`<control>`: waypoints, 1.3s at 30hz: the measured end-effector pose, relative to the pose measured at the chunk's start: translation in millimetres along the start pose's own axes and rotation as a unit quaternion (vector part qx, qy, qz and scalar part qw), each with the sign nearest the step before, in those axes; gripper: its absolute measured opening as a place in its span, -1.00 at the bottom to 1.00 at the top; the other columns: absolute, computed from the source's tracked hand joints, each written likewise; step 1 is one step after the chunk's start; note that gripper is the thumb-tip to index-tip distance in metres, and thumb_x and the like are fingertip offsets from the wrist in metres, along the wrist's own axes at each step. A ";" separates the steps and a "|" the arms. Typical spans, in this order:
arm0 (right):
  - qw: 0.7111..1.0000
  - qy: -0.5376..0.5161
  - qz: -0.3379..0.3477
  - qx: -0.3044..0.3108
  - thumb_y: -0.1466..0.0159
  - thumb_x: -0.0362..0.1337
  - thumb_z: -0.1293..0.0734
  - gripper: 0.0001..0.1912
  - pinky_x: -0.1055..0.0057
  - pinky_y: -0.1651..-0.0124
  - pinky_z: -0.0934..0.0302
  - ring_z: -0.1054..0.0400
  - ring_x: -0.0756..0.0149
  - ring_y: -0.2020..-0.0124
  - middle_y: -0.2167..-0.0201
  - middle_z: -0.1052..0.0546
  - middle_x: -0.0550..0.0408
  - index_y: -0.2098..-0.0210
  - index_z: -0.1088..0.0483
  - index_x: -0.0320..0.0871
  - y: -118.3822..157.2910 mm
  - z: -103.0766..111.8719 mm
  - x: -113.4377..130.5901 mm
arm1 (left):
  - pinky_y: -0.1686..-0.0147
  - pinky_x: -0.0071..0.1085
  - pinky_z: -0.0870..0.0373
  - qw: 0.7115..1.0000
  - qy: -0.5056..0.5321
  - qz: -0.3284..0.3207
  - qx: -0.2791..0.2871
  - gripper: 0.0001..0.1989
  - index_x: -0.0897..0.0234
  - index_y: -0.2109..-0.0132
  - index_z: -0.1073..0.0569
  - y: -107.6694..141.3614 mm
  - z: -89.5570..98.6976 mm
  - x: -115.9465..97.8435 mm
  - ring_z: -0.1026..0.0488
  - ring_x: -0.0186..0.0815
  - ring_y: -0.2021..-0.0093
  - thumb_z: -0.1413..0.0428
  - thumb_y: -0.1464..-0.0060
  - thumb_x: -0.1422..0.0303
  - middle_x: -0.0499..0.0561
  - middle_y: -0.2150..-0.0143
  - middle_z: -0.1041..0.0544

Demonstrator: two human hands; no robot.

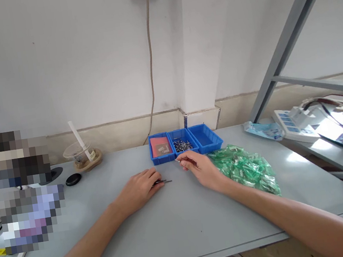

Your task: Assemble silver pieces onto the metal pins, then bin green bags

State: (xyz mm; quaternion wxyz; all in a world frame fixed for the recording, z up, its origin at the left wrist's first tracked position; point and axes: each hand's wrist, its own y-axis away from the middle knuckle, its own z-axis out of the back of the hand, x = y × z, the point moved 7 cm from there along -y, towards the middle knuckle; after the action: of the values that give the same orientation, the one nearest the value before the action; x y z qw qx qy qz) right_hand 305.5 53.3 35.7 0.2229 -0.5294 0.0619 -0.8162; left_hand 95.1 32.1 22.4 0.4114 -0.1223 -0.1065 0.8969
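My left hand (142, 187) rests on the grey table, its fingers curled round a thin dark metal pin (166, 181) that sticks out to the right. Just in front of the blue bins, my right hand (198, 168) pinches a small light-coloured piece (177, 160) between thumb and fingertips. The left blue bin (164, 160) holds a pink sheet and a small clear bag. Many small metal parts (182, 145) lie in the middle blue bin (196, 147). The right blue bin (205, 137) shows a bare bottom.
Green plastic bags (246, 168) lie beside my right forearm. A plastic cup (80, 153) in a brown holder and a black round lid (73, 179) stand at the left. A metal frame (287, 38) rises at the right. A blurred-out person is at the far left.
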 end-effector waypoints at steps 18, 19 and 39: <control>0.998 -0.001 -0.063 -0.027 -0.50 -0.03 -0.21 -0.71 0.41 0.36 -0.14 -0.23 0.35 0.43 0.41 -0.43 0.20 0.24 -0.34 -0.09 -1.2 5.8 -11.1 | 0.31 -0.36 -0.28 1.000 0.007 0.003 -0.004 -0.70 0.19 0.10 -0.38 -0.5 -0.7 -1.7 -0.46 -0.25 0.31 0.12 -0.53 0.15 -0.02 0.24 -0.50; 0.998 -0.003 -0.063 -0.027 -0.50 -0.04 -0.21 -0.72 0.41 0.36 -0.14 -0.23 0.35 0.43 0.40 -0.43 0.19 0.22 -0.34 -0.09 -1.4 6.0 -11.3 | 0.31 -0.37 -0.28 1.000 0.009 0.003 -0.004 -0.69 0.19 0.10 -0.38 -0.7 -0.3 -2.3 -0.46 -0.25 0.31 0.13 -0.53 0.14 -0.02 0.25 -0.50; 0.994 -0.061 -0.087 0.024 -0.49 -0.03 -0.21 -0.69 0.40 0.35 -0.13 -0.21 0.35 0.43 0.45 -0.36 0.21 0.26 -0.36 -0.10 -2.5 0.5 -8.7 | 0.34 -0.37 -0.21 1.000 -0.016 0.005 0.006 -0.75 0.19 0.12 -0.33 0.4 -4.0 -2.1 -0.47 -0.25 0.33 0.11 -0.53 0.19 -0.04 0.27 -0.50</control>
State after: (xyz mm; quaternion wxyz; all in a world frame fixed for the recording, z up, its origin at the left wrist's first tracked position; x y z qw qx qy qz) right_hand 308.2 59.3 29.5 0.1673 -0.5758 -0.0179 -0.8001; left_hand 97.4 30.6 18.7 0.4060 -0.1059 -0.1073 0.9013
